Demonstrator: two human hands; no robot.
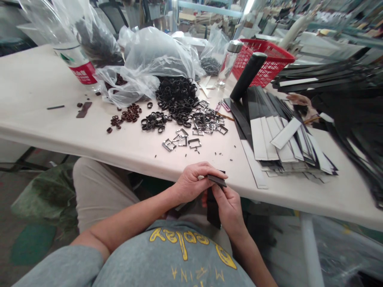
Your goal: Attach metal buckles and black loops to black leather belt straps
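You have a dark strap (214, 205) in both hands, at the near edge of the table (143, 159); your left hand (191, 184) pinches its folded upper end between thumb and fingers; your right hand (231, 205) grips it just below, thumb up against the fold; the rest of the strap hangs down in front of your shirt (170, 255).

Beyond your hands, a few specks lie on the tabletop; past them are loose buckles (195, 143), with more heaped behind; black rings (176, 95) are piled just left of that heap, and brown rings (128, 114) are scattered further left, near a brown tab (84, 110) and a thin stick (55, 107).

Clear bags (161, 52) sit behind the rings; a bottle (80, 67) with a red label leans at the left; a flask (229, 63) with a metal lid stands by the red basket (263, 61); a black roll (249, 75) tilts in front of that basket; to your right, strips (275, 139) with white ends lie in an overlapping stack; more black straps (356, 131) spread at the far right.
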